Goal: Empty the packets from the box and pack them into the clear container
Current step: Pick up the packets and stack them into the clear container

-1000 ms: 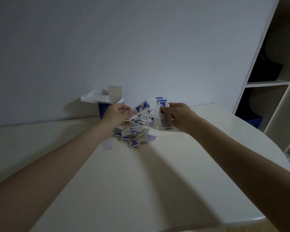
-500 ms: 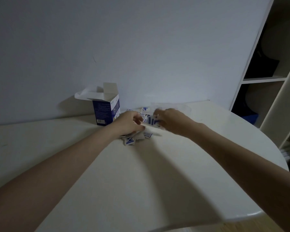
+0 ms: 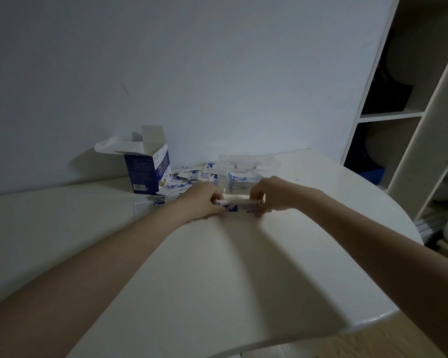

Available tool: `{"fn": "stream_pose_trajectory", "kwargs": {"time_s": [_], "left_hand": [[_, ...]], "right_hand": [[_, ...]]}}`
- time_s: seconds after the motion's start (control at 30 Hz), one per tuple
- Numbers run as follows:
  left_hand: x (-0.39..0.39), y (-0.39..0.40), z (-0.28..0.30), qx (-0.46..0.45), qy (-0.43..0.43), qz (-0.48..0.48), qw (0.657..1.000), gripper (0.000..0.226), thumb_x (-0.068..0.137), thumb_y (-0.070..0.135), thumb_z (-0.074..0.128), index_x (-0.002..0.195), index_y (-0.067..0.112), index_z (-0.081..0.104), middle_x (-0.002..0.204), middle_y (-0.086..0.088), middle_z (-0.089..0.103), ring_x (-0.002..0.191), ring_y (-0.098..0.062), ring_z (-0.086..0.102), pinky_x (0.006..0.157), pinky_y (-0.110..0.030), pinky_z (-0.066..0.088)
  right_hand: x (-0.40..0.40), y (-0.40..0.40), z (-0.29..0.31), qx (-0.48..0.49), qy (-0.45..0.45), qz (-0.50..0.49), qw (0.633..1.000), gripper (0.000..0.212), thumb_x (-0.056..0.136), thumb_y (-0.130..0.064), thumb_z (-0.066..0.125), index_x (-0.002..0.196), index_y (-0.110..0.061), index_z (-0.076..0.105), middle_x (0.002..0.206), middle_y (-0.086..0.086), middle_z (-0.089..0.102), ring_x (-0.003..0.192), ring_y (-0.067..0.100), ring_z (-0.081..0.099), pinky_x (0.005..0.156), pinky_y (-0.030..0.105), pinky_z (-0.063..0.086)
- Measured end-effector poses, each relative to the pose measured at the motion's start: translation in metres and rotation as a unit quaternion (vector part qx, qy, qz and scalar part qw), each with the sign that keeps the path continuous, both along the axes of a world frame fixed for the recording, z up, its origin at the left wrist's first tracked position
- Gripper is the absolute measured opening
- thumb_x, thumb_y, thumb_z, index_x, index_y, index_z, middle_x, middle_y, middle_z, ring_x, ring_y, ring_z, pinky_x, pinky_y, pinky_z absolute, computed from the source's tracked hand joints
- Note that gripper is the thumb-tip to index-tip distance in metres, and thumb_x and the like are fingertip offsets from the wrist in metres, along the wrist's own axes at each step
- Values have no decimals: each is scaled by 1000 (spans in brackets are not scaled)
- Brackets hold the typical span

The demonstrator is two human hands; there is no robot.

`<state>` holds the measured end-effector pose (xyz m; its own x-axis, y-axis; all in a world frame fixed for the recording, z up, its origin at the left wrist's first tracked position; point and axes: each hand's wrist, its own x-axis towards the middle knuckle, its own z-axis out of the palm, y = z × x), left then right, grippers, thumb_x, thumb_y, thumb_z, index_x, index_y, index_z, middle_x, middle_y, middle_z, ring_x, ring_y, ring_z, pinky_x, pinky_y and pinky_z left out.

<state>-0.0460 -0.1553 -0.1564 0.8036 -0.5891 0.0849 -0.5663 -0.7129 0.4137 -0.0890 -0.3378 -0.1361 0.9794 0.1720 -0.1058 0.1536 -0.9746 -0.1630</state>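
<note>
Hands — left hand [image 3: 203, 201], right hand [image 3: 270, 193] — fingers clamped on packet stack [image 3: 239, 205] ends.

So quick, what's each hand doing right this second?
Left hand: grips the left end of a stack of packets.
Right hand: grips the right end of the same stack, in front of the clear container.

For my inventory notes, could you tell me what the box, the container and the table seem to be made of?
Box: thin printed cardboard, judging by its creased open flaps. Container: clear, probably rigid plastic, since the stacked packets show through its wall. Table: smooth off-white top with a faint sheen, perhaps laminate or painted wood; I cannot tell which.
</note>
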Motion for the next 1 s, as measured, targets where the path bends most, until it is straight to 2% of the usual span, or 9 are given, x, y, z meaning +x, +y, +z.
{"fn": "stream_pose_trajectory", "kwargs": {"time_s": [0.1,0.23,0.33,0.43,0.57,0.7,0.77,0.9,1.0], "left_hand": [[1,-2,-3,-10,4,-11,1000,10,84,14,63,89,8,70,58,9,53,53,-2,48,49,-10,35],[12,1,18,-130,24,40,990,12,84,10,65,96,11,69,71,4,62,62,-6,56,56,-6,43],[27,-4,48,-322,89,101,937,15,84,4,65,99,3,66,79,-5,63,63,-10,59,60,-9,51],[40,-23,71,-423,130,158,883,13,87,5,62,99,2,63,81,-10,65,61,-9,58,59,-13,52],[56,-50,76,-269,37,197,942,11,86,13,63,95,9,59,89,-8,71,74,-15,63,63,-24,47],[68,-63,73,-21,-66,181,981,14,82,20,66,88,8,63,75,-6,60,61,-19,52,51,-23,35],[71,-61,69,55,-79,153,983,17,85,26,61,80,10,60,75,-4,61,61,-18,51,58,-24,36],[74,-54,63,129,-105,131,977,10,85,16,52,79,12,58,78,-1,61,75,-20,55,79,-30,29],[74,-55,61,128,-127,110,977,7,89,13,45,93,12,51,90,-2,60,82,-20,50,80,-32,23]], "right_hand": [[1,3,-3,26,-11,9,1000,20,78,-5,62,96,-6,71,69,5,64,54,3,48,54,15,38],[7,-5,19,109,-65,6,992,11,81,-8,62,87,-4,71,68,7,69,37,-7,52,48,2,40],[17,-12,48,211,-145,-45,966,6,85,-12,62,85,-10,68,63,1,65,42,-4,55,47,0,37],[34,-16,66,363,-162,-121,910,11,86,-10,63,92,-3,67,66,4,63,57,11,58,63,17,50],[55,-19,68,412,-159,-219,870,14,84,-9,65,76,-8,54,65,8,60,54,12,57,54,18,49],[70,-22,62,354,-76,-233,903,9,85,-2,62,84,-6,55,65,10,58,53,13,53,53,18,46],[72,-24,59,320,-35,-222,920,14,86,1,60,95,-4,51,66,10,56,54,14,52,52,18,45],[75,-22,52,257,-10,-199,945,19,86,2,58,97,-6,45,66,8,53,52,13,50,43,15,40],[79,-20,46,215,-17,-199,956,19,86,1,57,78,-11,44,63,6,52,48,11,48,31,10,34]]}}
